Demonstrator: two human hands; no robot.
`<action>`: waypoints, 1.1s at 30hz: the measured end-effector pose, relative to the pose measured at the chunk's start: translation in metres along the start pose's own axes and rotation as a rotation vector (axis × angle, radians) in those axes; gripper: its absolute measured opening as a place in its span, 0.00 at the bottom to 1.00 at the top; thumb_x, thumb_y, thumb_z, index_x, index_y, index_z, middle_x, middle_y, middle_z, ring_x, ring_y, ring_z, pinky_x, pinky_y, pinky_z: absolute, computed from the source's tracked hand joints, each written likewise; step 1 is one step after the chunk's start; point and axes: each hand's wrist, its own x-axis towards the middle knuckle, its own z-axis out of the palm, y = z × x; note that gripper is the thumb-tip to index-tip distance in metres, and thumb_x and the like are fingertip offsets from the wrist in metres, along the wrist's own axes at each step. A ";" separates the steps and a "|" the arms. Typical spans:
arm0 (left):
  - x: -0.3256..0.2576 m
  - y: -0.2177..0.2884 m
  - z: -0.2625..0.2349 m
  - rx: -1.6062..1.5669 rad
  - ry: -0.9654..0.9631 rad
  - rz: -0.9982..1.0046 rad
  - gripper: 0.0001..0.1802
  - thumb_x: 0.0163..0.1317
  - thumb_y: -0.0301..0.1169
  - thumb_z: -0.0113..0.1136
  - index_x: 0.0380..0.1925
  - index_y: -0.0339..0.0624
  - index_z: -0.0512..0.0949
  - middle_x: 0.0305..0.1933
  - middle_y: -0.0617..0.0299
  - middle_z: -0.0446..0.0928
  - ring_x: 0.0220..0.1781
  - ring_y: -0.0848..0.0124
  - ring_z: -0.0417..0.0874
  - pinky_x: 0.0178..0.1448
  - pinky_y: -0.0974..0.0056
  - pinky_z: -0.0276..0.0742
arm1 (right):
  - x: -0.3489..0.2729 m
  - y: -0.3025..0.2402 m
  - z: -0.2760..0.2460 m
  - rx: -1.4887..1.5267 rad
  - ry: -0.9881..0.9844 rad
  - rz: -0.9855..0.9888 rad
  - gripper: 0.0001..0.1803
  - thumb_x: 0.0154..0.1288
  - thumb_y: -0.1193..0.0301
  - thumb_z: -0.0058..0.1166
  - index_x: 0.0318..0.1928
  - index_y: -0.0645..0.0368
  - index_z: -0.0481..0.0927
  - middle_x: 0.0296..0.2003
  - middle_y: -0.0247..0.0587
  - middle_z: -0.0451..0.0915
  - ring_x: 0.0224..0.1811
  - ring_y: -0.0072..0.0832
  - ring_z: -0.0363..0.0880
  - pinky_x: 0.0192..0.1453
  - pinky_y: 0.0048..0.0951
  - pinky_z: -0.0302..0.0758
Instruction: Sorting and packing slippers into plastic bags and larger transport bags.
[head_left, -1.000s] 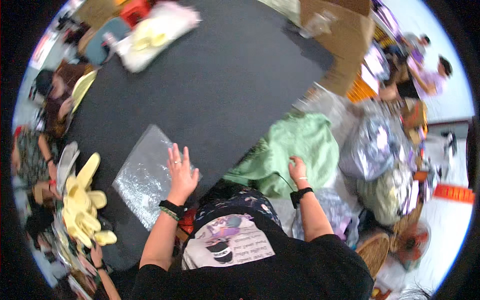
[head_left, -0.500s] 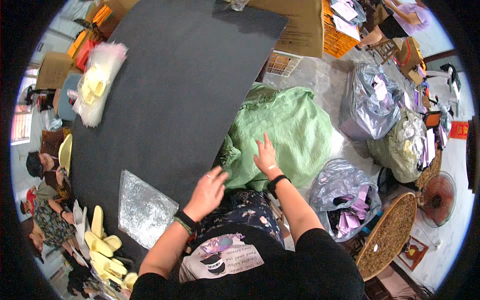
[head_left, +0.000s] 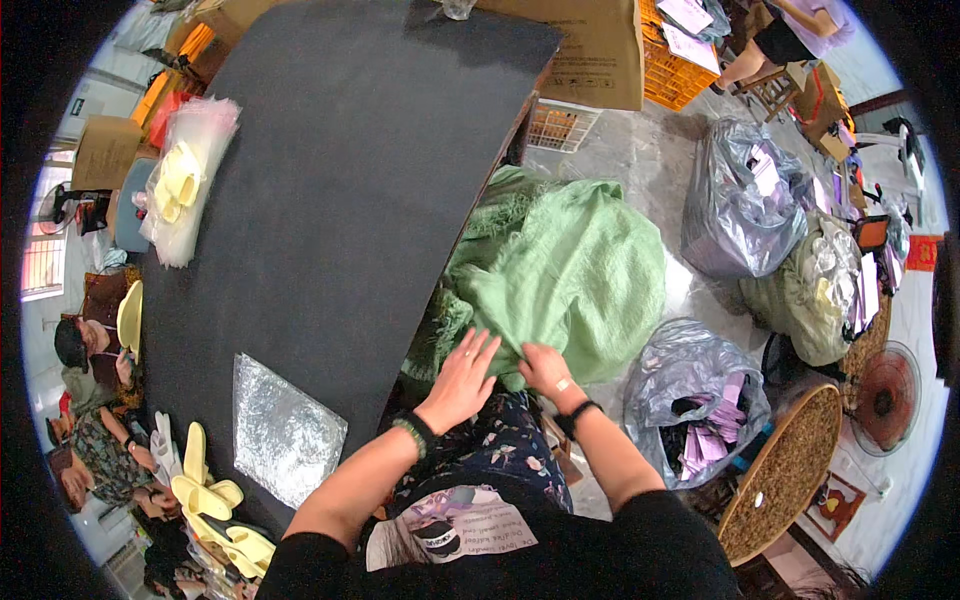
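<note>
A big, rumpled green woven sack [head_left: 595, 270] stands in front of me, against the right edge of the black table [head_left: 330, 180]. My right hand [head_left: 546, 370] is closed on a fold of its near side, fingers curled into the cloth. On the sack's near left part rests my left hand [head_left: 460, 382], its fingers stretched out and slightly apart. What the sack contains is hidden by the cloth. A shiny silvery plastic bag [head_left: 288, 430] lies flat on the table, left of my left forearm.
Clear plastic sleeves with yellow slippers [head_left: 178, 180] lie at the table's far left; more yellow slippers [head_left: 210, 500] are heaped near left. Right of the sack stand grey plastic bags [head_left: 745, 210] of purple pieces and a round woven tray [head_left: 785, 475]. Other people sit at left.
Both hands have come to the sack's near side. The right hand, open above the sack before, has drawn back and closed on the cloth. The left has moved right, off the table edge.
</note>
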 end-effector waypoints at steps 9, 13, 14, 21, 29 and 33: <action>0.010 -0.055 0.076 0.419 -0.747 -0.040 0.40 0.52 0.43 0.63 0.65 0.43 0.63 0.47 0.47 0.80 0.63 0.50 0.71 0.74 0.36 0.40 | -0.222 0.023 -0.018 0.055 -0.539 0.369 0.10 0.58 0.67 0.52 0.33 0.62 0.78 0.32 0.56 0.80 0.37 0.53 0.79 0.43 0.49 0.75; -0.031 -0.067 0.086 0.337 -0.984 -0.168 0.34 0.57 0.43 0.60 0.63 0.47 0.66 0.53 0.50 0.78 0.56 0.51 0.77 0.58 0.43 0.69 | -0.168 0.058 -0.017 -0.342 -0.680 0.286 0.09 0.59 0.67 0.51 0.34 0.60 0.80 0.29 0.52 0.82 0.33 0.51 0.82 0.40 0.48 0.77; -0.048 -0.074 0.083 0.358 -1.039 -0.255 0.32 0.58 0.42 0.59 0.63 0.46 0.66 0.53 0.50 0.78 0.56 0.51 0.77 0.57 0.44 0.70 | -0.118 0.030 -0.030 -0.307 -0.416 0.355 0.08 0.61 0.68 0.50 0.33 0.60 0.77 0.25 0.53 0.80 0.30 0.52 0.80 0.37 0.51 0.76; -0.044 -0.072 0.089 0.163 -0.834 -0.331 0.31 0.63 0.44 0.54 0.62 0.40 0.64 0.52 0.42 0.77 0.54 0.48 0.78 0.56 0.46 0.71 | 0.067 0.030 0.001 -0.042 0.211 -0.007 0.30 0.55 0.63 0.58 0.58 0.60 0.71 0.51 0.55 0.77 0.53 0.50 0.75 0.58 0.43 0.73; -0.005 -0.100 0.090 -0.386 0.121 -0.978 0.72 0.46 0.55 0.72 0.71 0.36 0.26 0.70 0.23 0.48 0.74 0.41 0.51 0.73 0.53 0.55 | -0.003 -0.083 0.086 0.453 -1.071 -0.194 0.31 0.53 0.65 0.53 0.58 0.63 0.72 0.47 0.59 0.79 0.50 0.50 0.78 0.56 0.41 0.73; -0.038 -0.142 0.106 -0.371 -0.010 -1.116 0.77 0.42 0.44 0.78 0.70 0.50 0.18 0.73 0.27 0.35 0.77 0.43 0.42 0.74 0.48 0.53 | -0.047 -0.095 0.092 0.580 -1.274 -0.298 0.43 0.55 0.67 0.50 0.73 0.45 0.53 0.54 0.55 0.77 0.53 0.42 0.77 0.61 0.37 0.69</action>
